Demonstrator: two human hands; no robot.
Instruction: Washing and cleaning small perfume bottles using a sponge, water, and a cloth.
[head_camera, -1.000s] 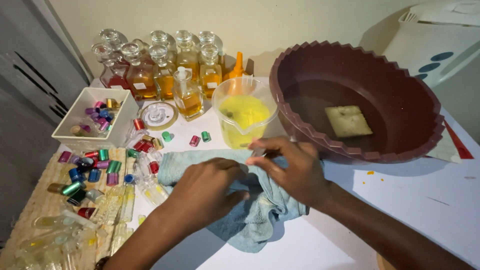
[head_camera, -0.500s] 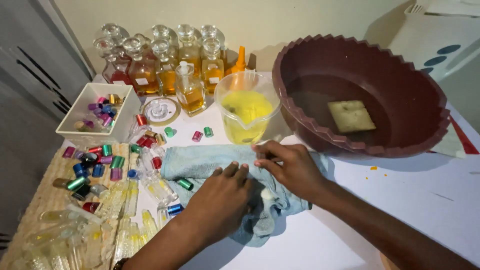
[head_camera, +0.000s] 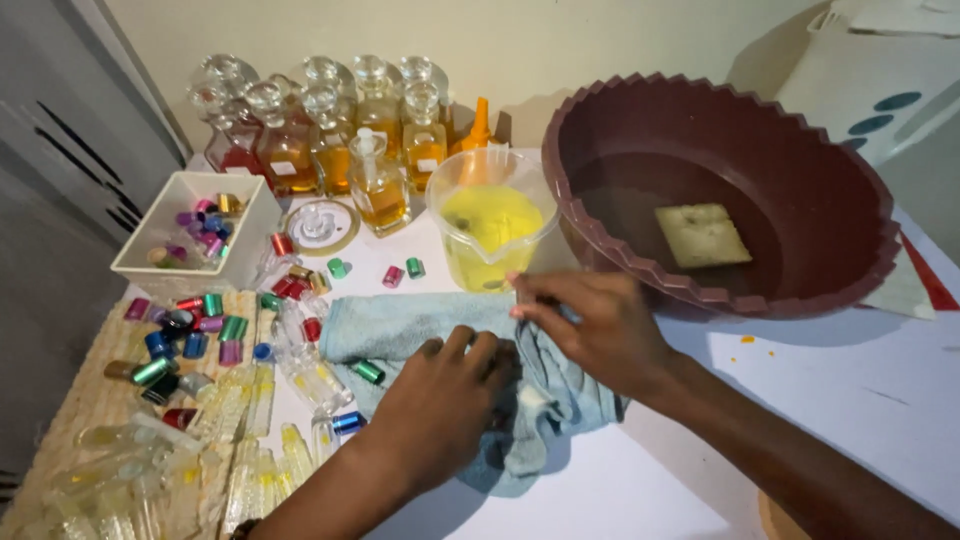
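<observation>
Our left hand (head_camera: 440, 400) lies palm down on the pale blue towel (head_camera: 400, 325), fingers loosely curled, pressing the cloth flat; whether anything sits under the palm we cannot tell. Our right hand (head_camera: 600, 325) pinches a small clear item through a fold of the same towel — likely a vial being wiped, though it is too small to be sure.

The towel is spread mid-table, its right end bunched beneath both hands, probably to catch drips. On it rests a green cap (head_camera: 368, 371); a blue one (head_camera: 348, 422) lies at its edge.

Left: clear vials (head_camera: 310, 380) and coloured metal caps (head_camera: 195, 335) on a woven mat (head_camera: 80, 400), with a white box (head_camera: 245, 215) of more caps.

Behind: a plastic jug of yellow liquid (head_camera: 490, 225), stoppered glass bottles of amber liquid (head_camera: 330, 140), and — on the right — a maroon basin (head_camera: 830, 160) holding water and a sponge (head_camera: 702, 235).
</observation>
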